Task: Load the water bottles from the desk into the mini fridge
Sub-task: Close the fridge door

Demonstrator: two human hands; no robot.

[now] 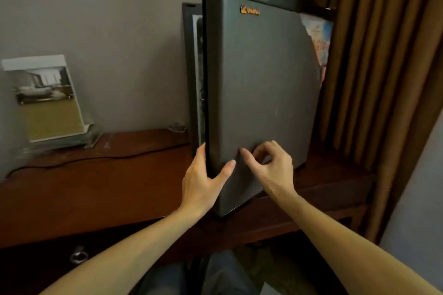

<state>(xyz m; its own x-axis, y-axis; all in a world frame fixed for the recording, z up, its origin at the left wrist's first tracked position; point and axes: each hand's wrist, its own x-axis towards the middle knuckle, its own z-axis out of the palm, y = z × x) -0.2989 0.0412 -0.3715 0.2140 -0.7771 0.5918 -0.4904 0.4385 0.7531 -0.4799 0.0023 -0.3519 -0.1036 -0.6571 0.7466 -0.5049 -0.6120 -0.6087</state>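
mini fridge [188, 67] sits at the desk's [96, 187] right end, door [259, 91] ajar. left hand [203, 182] grips the door's free edge, likely to swing it wide for loading. right hand [271, 165] loosely curled by the door face, holding nothing. no water bottles in view.

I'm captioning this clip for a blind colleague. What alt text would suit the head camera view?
A person's left hand grips the edge of the grey door of a mini fridge, standing ajar, while the right hand, fingers loosely curled, is close to its front. The fridge sits on a dark wooden desk, with a leaflet stand at the left.
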